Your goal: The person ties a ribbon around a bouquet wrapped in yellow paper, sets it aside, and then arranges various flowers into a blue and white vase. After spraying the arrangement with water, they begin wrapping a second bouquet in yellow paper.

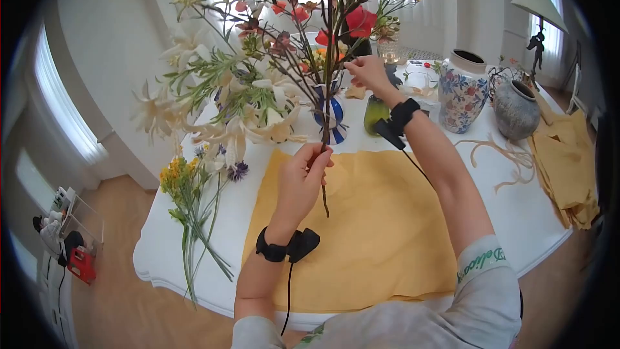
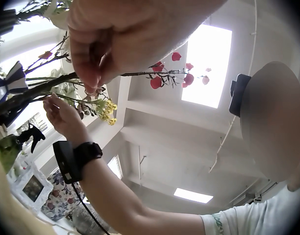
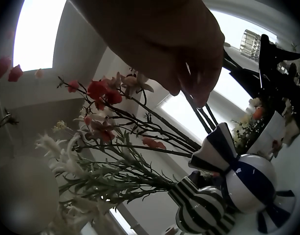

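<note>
My left hand (image 1: 303, 171) grips the lower part of a long brown artificial flower stem (image 1: 325, 197), held upright above a yellow cloth. In the left wrist view this stem (image 2: 47, 87) runs past the fingers toward red blossoms (image 2: 157, 81). Farther forward, my right hand (image 1: 373, 77) pinches thin stems just above a blue-and-white vase (image 1: 332, 119). The right wrist view has those stems (image 3: 207, 119) running from the fingertips down to the flared neck of the vase (image 3: 250, 181). Red flowers (image 1: 360, 21) and white flowers (image 1: 155, 113) spread around the hands.
The yellow cloth (image 1: 381, 232) lies on a white table (image 1: 158, 245). Yellow and purple flowers (image 1: 194, 200) lie at left. A green spray bottle (image 1: 374, 116), floral vase (image 1: 464, 94), grey vase (image 1: 516, 111), twine (image 1: 497, 155) and folded cloth (image 1: 568, 168) occupy the right.
</note>
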A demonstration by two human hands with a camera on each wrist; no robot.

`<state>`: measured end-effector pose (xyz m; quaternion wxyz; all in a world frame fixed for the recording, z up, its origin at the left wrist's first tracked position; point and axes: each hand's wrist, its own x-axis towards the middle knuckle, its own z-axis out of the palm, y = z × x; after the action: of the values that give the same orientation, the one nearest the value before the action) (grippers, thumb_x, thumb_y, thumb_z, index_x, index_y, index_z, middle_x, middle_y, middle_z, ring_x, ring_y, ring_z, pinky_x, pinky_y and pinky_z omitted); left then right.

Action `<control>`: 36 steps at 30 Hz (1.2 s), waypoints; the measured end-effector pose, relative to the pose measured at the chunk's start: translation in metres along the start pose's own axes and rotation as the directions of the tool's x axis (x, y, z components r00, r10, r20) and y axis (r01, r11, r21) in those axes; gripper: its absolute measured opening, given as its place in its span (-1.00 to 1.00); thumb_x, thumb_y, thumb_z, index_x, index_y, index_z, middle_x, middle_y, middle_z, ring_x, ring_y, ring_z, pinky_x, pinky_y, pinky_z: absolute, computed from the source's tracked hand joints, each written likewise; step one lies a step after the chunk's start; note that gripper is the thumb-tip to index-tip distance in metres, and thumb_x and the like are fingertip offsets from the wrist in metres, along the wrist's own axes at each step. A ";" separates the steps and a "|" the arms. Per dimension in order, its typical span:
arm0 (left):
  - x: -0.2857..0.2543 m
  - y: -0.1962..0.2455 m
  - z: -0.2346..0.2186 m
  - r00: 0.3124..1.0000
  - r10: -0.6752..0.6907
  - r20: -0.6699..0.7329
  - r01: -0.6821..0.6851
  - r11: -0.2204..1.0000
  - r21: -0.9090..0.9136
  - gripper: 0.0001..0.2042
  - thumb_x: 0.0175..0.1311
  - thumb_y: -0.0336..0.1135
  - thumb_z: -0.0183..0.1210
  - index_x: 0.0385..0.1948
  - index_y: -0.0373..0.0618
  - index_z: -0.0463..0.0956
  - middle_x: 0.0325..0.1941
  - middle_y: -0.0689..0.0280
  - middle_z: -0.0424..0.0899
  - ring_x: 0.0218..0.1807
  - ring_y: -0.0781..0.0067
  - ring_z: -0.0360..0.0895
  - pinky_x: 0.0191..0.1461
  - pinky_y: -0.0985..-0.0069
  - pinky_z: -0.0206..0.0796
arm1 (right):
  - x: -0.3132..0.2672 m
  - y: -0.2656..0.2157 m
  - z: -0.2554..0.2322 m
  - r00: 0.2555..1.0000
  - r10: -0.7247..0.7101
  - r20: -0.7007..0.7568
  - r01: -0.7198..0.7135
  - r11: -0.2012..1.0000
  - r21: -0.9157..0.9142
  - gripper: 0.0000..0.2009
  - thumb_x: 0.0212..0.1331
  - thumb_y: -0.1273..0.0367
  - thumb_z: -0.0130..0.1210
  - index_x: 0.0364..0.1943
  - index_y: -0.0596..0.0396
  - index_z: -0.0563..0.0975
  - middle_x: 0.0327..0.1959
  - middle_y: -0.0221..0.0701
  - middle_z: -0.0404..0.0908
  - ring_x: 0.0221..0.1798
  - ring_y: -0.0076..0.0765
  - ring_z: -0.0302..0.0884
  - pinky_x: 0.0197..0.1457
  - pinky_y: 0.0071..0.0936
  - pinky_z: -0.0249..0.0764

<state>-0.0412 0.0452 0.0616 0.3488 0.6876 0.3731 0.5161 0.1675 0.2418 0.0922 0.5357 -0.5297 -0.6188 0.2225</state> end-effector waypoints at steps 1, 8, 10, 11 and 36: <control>0.000 0.001 -0.002 1.000 0.000 -0.016 0.000 1.000 0.004 -0.88 0.19 -0.42 0.00 -0.34 -0.27 0.46 -0.52 0.36 0.51 -0.59 0.74 0.32 -0.54 0.74 0.22 | 0.010 0.003 0.008 0.998 0.013 -0.067 -0.014 1.000 -0.015 -0.76 0.05 0.28 0.08 -0.41 0.24 0.54 -0.56 -0.38 0.55 -0.58 -0.50 0.54 -0.60 -0.62 0.46; -0.003 -0.006 -0.014 0.999 0.004 -0.042 -0.007 0.997 -0.073 -0.85 0.19 -0.41 0.03 -0.30 -0.28 0.48 -0.52 0.34 0.53 -0.58 0.72 0.36 -0.53 0.74 0.25 | 0.041 0.020 0.038 0.916 -0.163 -0.365 0.124 0.984 -0.129 -0.79 -0.02 0.34 0.12 -0.52 0.26 0.52 -0.62 -0.32 0.56 -0.62 -0.45 0.56 -0.65 -0.57 0.46; -0.004 -0.006 -0.014 0.999 0.002 -0.037 -0.004 0.997 -0.076 -0.87 0.20 -0.41 0.01 -0.32 -0.27 0.47 -0.51 0.35 0.52 -0.57 0.72 0.35 -0.51 0.74 0.24 | 0.044 0.022 0.041 0.871 -0.166 -0.462 0.108 0.983 -0.151 -0.80 -0.05 0.33 0.13 -0.54 0.25 0.52 -0.64 -0.31 0.56 -0.63 -0.44 0.56 -0.63 -0.56 0.45; -0.004 -0.005 -0.014 0.999 0.003 -0.034 -0.006 0.997 -0.079 -0.88 0.21 -0.41 0.00 -0.33 -0.26 0.45 -0.49 0.36 0.50 -0.56 0.73 0.33 -0.48 0.75 0.24 | 0.046 0.022 0.040 0.872 -0.165 -0.460 0.106 0.983 -0.152 -0.80 -0.05 0.33 0.13 -0.54 0.25 0.52 -0.64 -0.31 0.56 -0.63 -0.44 0.56 -0.63 -0.56 0.45; -0.006 -0.013 -0.016 1.000 -0.001 -0.019 -0.002 0.988 -0.152 -0.85 0.22 -0.41 -0.01 -0.29 -0.30 0.44 -0.45 0.33 0.51 -0.52 0.71 0.36 -0.43 0.73 0.29 | 0.057 -0.020 0.027 0.923 -0.332 -0.193 0.309 0.941 -0.139 -0.63 0.08 0.14 -0.04 -0.37 0.23 0.53 -0.44 -0.11 0.55 -0.38 -0.12 0.51 -0.27 -0.33 0.36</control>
<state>-0.0595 0.0477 0.0514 0.3965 0.6541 0.3357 0.5497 0.1431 0.2937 0.1244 0.5993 -0.4696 -0.6471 0.0403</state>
